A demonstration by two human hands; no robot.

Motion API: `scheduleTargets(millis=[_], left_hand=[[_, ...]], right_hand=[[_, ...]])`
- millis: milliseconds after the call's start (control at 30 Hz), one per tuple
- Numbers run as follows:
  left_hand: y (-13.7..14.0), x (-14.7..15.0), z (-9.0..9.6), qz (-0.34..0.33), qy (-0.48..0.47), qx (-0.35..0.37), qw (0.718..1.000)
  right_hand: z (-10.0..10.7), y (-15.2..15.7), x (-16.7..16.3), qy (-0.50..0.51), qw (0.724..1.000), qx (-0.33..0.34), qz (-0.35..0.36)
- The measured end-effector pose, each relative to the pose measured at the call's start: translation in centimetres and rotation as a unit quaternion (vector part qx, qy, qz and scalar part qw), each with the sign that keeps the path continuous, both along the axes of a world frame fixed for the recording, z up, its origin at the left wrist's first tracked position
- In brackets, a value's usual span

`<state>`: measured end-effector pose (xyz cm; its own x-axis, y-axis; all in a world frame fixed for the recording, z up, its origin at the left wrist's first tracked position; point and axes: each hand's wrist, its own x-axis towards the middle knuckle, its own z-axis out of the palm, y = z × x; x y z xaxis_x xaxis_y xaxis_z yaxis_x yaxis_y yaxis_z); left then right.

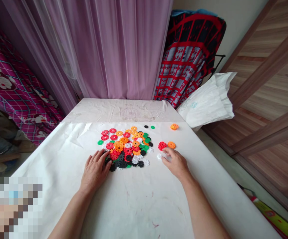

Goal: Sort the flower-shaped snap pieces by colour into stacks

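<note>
A heap of flower-shaped plastic discs in red, orange, black, white and green lies on the white-covered table. My left hand rests flat at the heap's left edge, fingers stretched out and tips touching black discs there. Farther right, my right hand hovers low with thumb and fingers apart. Just left of its fingertips is a white disc; whether they touch it is hard to see. Beyond the fingers sit a red group of discs and an orange disc group.
Another orange disc group lies near the table's right edge. A single black disc and a green disc are behind the heap. A white bag leans at the right edge. Purple curtains hang behind the table.
</note>
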<state>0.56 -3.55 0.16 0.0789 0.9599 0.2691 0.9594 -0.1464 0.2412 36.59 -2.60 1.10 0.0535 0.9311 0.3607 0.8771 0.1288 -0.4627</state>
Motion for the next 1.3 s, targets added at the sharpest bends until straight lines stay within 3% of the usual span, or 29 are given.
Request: scheduleTargets(millis=[633, 800, 900, 1033, 1167, 1300], left_hand=[[-0.1, 0.2, 0.3, 0.002, -0.004, -0.008, 1.000], [-0.1, 0.2, 0.4, 0.003, -0.008, -0.010, 1.000], [-0.1, 0.2, 0.5, 0.002, -0.007, -0.015, 1.000], [-0.2, 0.2, 0.6, 0.004, -0.006, -0.017, 1.000], [-0.2, 0.2, 0.6, 0.001, -0.004, -0.016, 1.000], [-0.2, 0.2, 0.6, 0.001, -0.001, -0.022, 1.000]], right_hand=[[-0.7, 0.3, -0.9, -0.052, 0.998, -0.011, 0.025], [0.1, 0.1, -1.3, -0.057, 0.998, 0.004, 0.028], [0.9, -0.3, -2.7, -0.053, 0.995, 0.028, 0.078], [1.5, -1.0, -5.2, -0.069, 0.985, -0.022, 0.157], [1.6, -1.2, -6.9, -0.092, 0.984, -0.071, 0.137], [1.4, -0.9, -6.4, -0.077, 0.988, -0.067, 0.116]])
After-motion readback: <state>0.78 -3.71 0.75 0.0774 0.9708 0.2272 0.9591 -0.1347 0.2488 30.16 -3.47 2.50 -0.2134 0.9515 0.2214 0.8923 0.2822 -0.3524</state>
